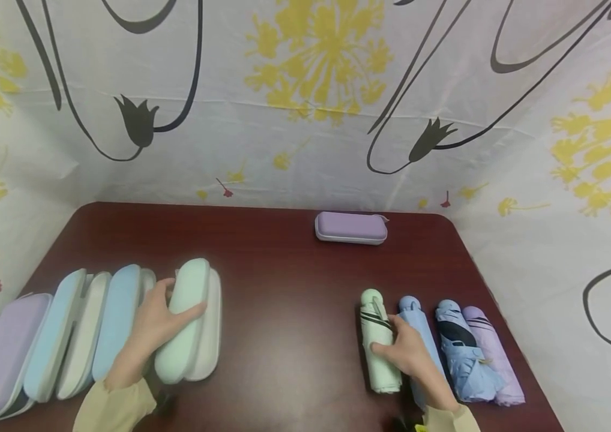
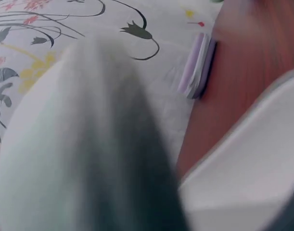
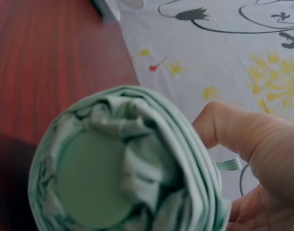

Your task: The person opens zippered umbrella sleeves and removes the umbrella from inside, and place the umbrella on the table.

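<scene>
At the left of the head view, my left hand [image 1: 146, 327] grips a pale green hard case [image 1: 189, 285], thumb across its upper face and fingers on its far left side. A whitish shell [image 1: 209, 336] lies against that case's right side; whether both belong to one case I cannot tell. Close up and blurred, the green case [image 2: 36, 159] fills much of the left wrist view. My right hand [image 1: 410, 351] holds a folded pale green umbrella [image 1: 378, 366] lying on the table, its thumb over the top. The umbrella's round end [image 3: 94, 178] faces the right wrist camera.
Left of my left hand leans a row of cases, among them a purple case [image 1: 5, 354] and a blue case [image 1: 54, 336]. Right of the green umbrella lie a blue umbrella [image 1: 416, 318], a looser blue umbrella [image 1: 464, 366] and a purple umbrella [image 1: 491, 342]. Another purple case [image 1: 351, 227] sits at the back edge.
</scene>
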`<action>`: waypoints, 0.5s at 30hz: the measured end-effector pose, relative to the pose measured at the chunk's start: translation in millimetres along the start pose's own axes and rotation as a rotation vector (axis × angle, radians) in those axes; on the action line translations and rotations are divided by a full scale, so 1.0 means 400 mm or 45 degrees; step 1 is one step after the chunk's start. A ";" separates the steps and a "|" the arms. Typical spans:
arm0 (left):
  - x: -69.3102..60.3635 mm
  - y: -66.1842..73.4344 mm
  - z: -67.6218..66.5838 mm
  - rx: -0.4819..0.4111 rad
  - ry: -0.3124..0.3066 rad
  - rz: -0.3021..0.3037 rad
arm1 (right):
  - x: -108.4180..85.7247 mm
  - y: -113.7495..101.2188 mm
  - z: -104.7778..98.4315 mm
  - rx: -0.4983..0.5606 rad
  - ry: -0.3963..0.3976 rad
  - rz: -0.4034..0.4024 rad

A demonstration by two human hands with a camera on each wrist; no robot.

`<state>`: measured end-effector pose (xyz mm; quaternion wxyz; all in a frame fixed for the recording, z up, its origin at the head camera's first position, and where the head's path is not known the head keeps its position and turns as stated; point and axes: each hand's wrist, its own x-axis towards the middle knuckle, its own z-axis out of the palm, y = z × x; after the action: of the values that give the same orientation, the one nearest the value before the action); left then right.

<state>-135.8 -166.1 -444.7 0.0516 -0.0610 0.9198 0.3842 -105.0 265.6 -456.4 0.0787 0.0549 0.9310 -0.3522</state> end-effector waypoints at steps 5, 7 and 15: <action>-0.002 -0.006 -0.005 0.124 0.058 0.024 | -0.020 0.022 -0.018 -0.074 0.019 -0.010; -0.003 -0.010 -0.005 0.168 0.074 0.012 | -0.023 0.030 -0.023 -0.097 0.025 -0.025; -0.001 -0.016 -0.003 0.238 0.134 -0.006 | -0.025 0.071 -0.046 -0.120 0.022 -0.029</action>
<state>-134.5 -171.2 -448.3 0.0095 -0.0783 0.9529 0.2928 -92.8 298.6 -459.1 0.0691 0.0436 0.9478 -0.3082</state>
